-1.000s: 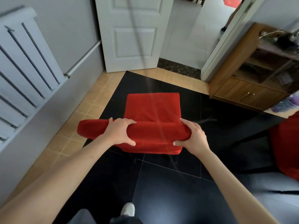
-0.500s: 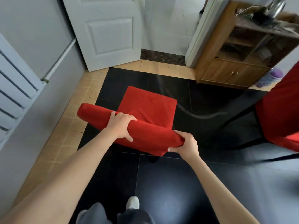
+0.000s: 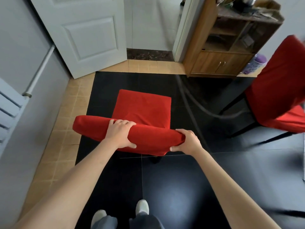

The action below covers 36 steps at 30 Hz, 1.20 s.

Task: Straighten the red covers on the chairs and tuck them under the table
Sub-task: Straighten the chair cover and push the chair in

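Observation:
A chair in a red cover (image 3: 143,111) stands on the black floor in front of me, its seat facing away. My left hand (image 3: 121,133) grips the top of the covered backrest (image 3: 89,128) near its middle, fingers curled over the far side. My right hand (image 3: 186,141) grips the backrest's right end, where the cloth bunches under my fingers. A second red-covered chair (image 3: 277,90) stands at the right edge, partly cut off. No table shows.
A white door (image 3: 85,33) stands open at the back onto a lighter room. A wooden cabinet (image 3: 227,47) is at the back right, a radiator (image 3: 8,109) and pipe along the left wall. My shoes (image 3: 142,207) are just behind the chair.
The chair has turned slightly, its left end now farther from me, and the view has swung right, bringing the second chair further into view. Both hands keep their hold on the backrest.

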Each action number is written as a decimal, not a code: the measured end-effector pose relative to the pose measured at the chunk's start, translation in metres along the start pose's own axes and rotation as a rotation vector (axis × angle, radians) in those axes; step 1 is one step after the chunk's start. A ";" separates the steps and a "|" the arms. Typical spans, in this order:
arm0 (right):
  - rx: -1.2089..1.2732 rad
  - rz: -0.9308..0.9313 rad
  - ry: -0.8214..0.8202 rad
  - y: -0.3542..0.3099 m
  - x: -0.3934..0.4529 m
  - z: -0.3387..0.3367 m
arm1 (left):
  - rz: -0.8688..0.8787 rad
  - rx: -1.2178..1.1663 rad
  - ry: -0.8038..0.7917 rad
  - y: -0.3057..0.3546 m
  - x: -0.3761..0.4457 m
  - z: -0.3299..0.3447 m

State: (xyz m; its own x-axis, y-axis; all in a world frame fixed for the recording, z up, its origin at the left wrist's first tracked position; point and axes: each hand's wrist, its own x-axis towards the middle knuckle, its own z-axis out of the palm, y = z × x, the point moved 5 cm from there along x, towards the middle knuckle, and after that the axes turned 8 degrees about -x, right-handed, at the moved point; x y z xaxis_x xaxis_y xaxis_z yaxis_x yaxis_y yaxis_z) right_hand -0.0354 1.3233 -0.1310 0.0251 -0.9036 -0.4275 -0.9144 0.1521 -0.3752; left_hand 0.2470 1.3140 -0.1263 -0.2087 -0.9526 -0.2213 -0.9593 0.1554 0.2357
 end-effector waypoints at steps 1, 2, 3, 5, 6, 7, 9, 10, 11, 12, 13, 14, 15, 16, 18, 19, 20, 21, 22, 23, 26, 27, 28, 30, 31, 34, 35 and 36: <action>-0.014 0.018 -0.013 -0.002 0.000 0.000 | 0.011 0.014 -0.007 -0.001 0.001 0.000; -0.027 0.039 -0.027 -0.004 -0.001 0.001 | 0.023 0.024 -0.018 -0.002 0.002 -0.001; -0.037 0.063 -0.041 -0.006 -0.002 0.001 | 0.032 0.028 -0.030 -0.002 0.003 -0.001; -0.030 0.109 -0.073 -0.008 -0.005 0.004 | 0.043 0.015 -0.055 -0.003 0.002 -0.001; -0.015 0.131 -0.079 -0.009 -0.006 0.005 | 0.048 -0.001 -0.058 -0.003 0.002 -0.001; -0.009 0.152 -0.076 -0.011 -0.008 0.004 | 0.052 -0.020 -0.054 -0.004 0.001 -0.001; -0.069 0.197 -0.061 -0.016 -0.008 0.002 | 0.055 -0.048 -0.057 -0.006 0.002 -0.002; -0.139 0.208 -0.050 -0.019 -0.007 0.002 | 0.054 -0.053 -0.059 -0.008 0.003 -0.002; -0.216 0.206 -0.038 -0.023 -0.007 0.002 | 0.050 -0.053 -0.054 -0.010 0.004 -0.002; -0.278 0.198 -0.029 -0.027 -0.006 0.003 | 0.044 -0.054 -0.039 -0.011 0.005 -0.002; -0.322 0.186 -0.022 -0.031 -0.004 0.004 | 0.036 -0.052 -0.019 -0.013 0.007 -0.003; -0.354 0.170 -0.015 -0.034 0.000 0.005 | 0.025 -0.049 0.004 -0.015 0.010 -0.004; -0.382 0.145 -0.012 -0.036 0.004 0.006 | 0.014 -0.044 0.025 -0.017 0.011 -0.005; -0.402 0.111 -0.019 -0.039 0.009 0.006 | 0.008 -0.036 0.043 -0.018 0.013 -0.006; -0.407 0.037 -0.054 -0.045 0.019 0.007 | 0.015 -0.018 0.071 -0.019 0.015 -0.006; -0.400 0.008 -0.074 -0.048 0.023 0.008 | 0.020 -0.010 0.078 -0.020 0.015 -0.006; -0.400 -0.017 -0.084 -0.051 0.027 0.010 | 0.022 -0.005 0.084 -0.020 0.016 -0.005; -0.411 -0.041 -0.079 -0.053 0.029 0.012 | 0.020 -0.004 0.088 -0.020 0.016 -0.005; -0.427 -0.062 -0.061 -0.054 0.031 0.013 | 0.014 -0.005 0.090 -0.021 0.016 -0.005; -0.441 -0.079 -0.036 -0.055 0.031 0.014 | 0.007 -0.006 0.090 -0.021 0.016 -0.004; -0.472 -0.120 0.034 -0.055 0.032 0.015 | -0.011 -0.005 0.096 -0.021 0.016 -0.003; -0.477 -0.122 0.050 -0.055 0.032 0.015 | -0.016 -0.008 0.103 -0.022 0.016 -0.003; -0.479 -0.122 0.063 -0.055 0.032 0.016 | -0.025 -0.014 0.110 -0.022 0.015 -0.003; -0.480 -0.111 0.085 -0.055 0.031 0.015 | -0.039 -0.031 0.120 -0.023 0.016 -0.004; -0.477 -0.102 0.094 -0.055 0.030 0.016 | -0.044 -0.039 0.126 -0.023 0.016 -0.004; -0.466 -0.063 0.123 -0.055 0.024 0.018 | -0.039 -0.051 0.129 -0.025 0.015 -0.003; -0.464 -0.051 0.126 -0.055 0.022 0.019 | -0.035 -0.049 0.128 -0.026 0.015 -0.002; -0.460 -0.039 0.127 -0.055 0.018 0.021 | -0.028 -0.043 0.125 -0.027 0.014 -0.002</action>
State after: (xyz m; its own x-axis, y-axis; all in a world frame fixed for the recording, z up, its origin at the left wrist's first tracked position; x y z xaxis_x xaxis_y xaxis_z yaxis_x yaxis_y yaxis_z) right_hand 0.0241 1.3066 -0.1355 0.0397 -0.9512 -0.3059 -0.9984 -0.0500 0.0260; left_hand 0.2698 1.2956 -0.1340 -0.1540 -0.9820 -0.1093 -0.9547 0.1194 0.2725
